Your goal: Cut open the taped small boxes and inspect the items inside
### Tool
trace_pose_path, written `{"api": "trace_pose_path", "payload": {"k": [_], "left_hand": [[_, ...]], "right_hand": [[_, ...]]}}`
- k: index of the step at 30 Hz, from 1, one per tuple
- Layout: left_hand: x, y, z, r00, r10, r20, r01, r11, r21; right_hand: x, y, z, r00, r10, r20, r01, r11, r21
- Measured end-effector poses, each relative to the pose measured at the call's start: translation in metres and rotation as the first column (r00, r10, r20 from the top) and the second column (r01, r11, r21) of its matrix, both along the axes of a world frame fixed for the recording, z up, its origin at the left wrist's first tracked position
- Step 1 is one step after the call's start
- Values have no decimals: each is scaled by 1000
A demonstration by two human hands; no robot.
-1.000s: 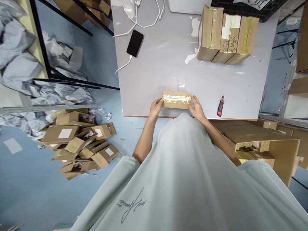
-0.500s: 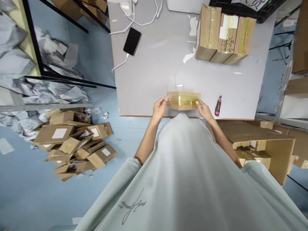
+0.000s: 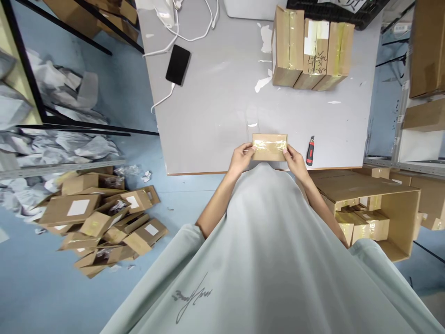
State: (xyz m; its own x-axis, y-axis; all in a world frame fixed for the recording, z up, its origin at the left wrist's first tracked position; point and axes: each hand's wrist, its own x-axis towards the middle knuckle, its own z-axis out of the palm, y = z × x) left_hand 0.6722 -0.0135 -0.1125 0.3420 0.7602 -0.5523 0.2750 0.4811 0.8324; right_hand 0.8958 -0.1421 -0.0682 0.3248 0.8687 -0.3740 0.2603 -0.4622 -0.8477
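Between my two hands is a small cardboard box (image 3: pixel 270 147) with shiny clear tape across its face, held near the front edge of the grey table (image 3: pixel 208 116). My left hand (image 3: pixel 241 157) grips its left end, thumb on the face. At the right end, my right hand (image 3: pixel 295 160) pinches it the same way. A red and black utility knife (image 3: pixel 310 151) lies on the table to the right of my right hand.
Three taped cardboard boxes (image 3: pixel 313 53) stand together at the back right. A black phone (image 3: pixel 178 65) with a white cable lies back left. Opened boxes (image 3: pixel 100 218) are heaped on the floor at left. A large carton (image 3: pixel 399 218) holding smaller boxes sits at lower right.
The box has turned in my hands, so a different, flat taped face now shows. My left hand has come closer to my right. The whole view has shifted slightly.
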Motion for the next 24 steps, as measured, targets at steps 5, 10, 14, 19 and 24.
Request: {"api": "trace_pose_path", "payload": {"k": [5, 10, 14, 19, 24], "left_hand": [[-39, 16, 13, 990, 64, -123, -50, 992, 112], [-65, 21, 4, 974, 137, -178, -128, 990, 61], [-65, 14, -2, 971, 178, -158, -174, 984, 36], [-51, 2, 6, 992, 80, -99, -72, 994, 82], [-41, 11, -6, 996, -9, -93, 18, 995, 99]], "right_hand": [[-20, 25, -17, 987, 57, -152, -51, 998, 46], [-44, 45, -41, 965, 161, -207, -153, 987, 57], [-47, 49, -52, 986, 138, -92, -141, 990, -23], [-25, 42, -64, 1000, 23, 1, -23, 998, -54], [16, 24, -66, 987, -130, 89, 138, 987, -83]]}}
